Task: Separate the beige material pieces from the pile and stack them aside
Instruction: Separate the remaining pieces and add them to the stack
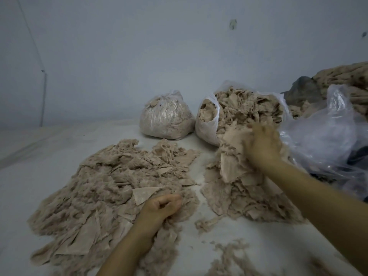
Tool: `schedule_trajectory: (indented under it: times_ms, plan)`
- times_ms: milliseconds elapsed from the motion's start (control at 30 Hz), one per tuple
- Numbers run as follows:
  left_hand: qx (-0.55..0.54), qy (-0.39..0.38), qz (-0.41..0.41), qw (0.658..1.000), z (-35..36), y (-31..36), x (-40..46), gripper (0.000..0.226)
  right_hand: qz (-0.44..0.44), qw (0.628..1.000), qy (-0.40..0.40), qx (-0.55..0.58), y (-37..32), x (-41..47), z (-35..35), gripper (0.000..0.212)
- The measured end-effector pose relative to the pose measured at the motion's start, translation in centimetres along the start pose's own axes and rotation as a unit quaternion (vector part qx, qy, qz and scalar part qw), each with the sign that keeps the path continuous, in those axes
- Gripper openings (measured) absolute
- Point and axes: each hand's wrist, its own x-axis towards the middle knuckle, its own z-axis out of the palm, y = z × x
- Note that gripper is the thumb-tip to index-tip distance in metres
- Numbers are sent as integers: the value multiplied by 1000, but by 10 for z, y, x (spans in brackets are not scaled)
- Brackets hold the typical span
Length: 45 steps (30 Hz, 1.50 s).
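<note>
Head view only: beige scraps spill from the open white bag (pixel 207 124), which I take as landmark. Right hand (pixel 262 145) is just in front of the bag mouth, fingers curled into a bunch of beige pieces (pixel 233 162) at the top of the near pile (pixel 245 194). Left hand (pixel 162 206) lies well to the left and nearer the camera, loosely curled on the edge of the wider sorted heap (pixel 111 180); whether it pinches anything I cannot tell. A tied bag (pixel 165 118) stands left of the open bag. The step seems to be pulling out pieces; next, the bunch should travel left to the heap without dragging loose threads.
</note>
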Motion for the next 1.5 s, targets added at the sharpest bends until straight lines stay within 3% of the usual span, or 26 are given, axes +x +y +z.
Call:
schedule_trajectory:
  times_ms: [67, 133, 200, 233, 300, 367, 467, 567, 667, 800, 900, 1000, 1067, 1200, 1367, 1500]
  plan:
    - [69, -79, -18, 994, -9, 2, -2, 53, -43, 997, -14, -64, -4, -23, 5, 49]
    - [195, -144, -15, 970, -15, 5, -4, 71, -142, 989, 0, -40, -15, -53, 13, 53]
    - [258, -128, 25, 957, -13, 3, -4, 61, -277, 960, 3, 45, -29, -92, 25, 51]
    - [242, -97, 49, 964, -9, 3, -5, 53, -302, 947, -36, 107, -35, -110, 33, 50]
    - [132, -38, 75, 988, -4, 5, -6, 44, -221, 918, -236, 230, -46, -140, 42, 59]
    - [4, -8, 94, 996, -4, 5, -5, 42, -102, 855, -381, 338, -50, -154, 53, 55]
    - [-40, 55, 124, 990, -7, 5, -1, 40, -34, 849, -342, 401, -49, -160, 63, 16]
    - [-30, 109, 143, 983, -8, 3, 3, 32, -7, 850, -290, 440, -50, -159, 60, 28]
    - [-42, 122, 128, 983, -11, 0, 6, 31, -9, 862, -256, 438, -50, -156, 53, 25]
    - [-104, 156, 102, 977, -15, 0, 9, 28, 42, 837, -210, 504, -46, -147, 48, 22]
    - [-198, 14, 40, 979, -8, 3, 4, 34, 36, 805, -281, 521, -49, -151, 46, 21]
    - [-97, -81, 6, 992, 9, 0, -6, 47, 46, 807, -321, 494, -51, -156, 50, 22]
    - [-71, -54, 23, 996, 12, -2, -7, 39, 52, 814, -317, 484, -48, -155, 51, 24]
    - [-88, -14, 53, 995, 12, 4, -8, 18, 57, 783, -351, 510, -43, -154, 49, 27]
    - [-12, 14, 85, 996, 17, 5, -10, 37, 48, 758, -394, 518, -40, -154, 45, 16]
    - [-49, 50, 54, 996, 15, 3, -8, 24, 65, 763, -393, 509, -38, -153, 45, 12]
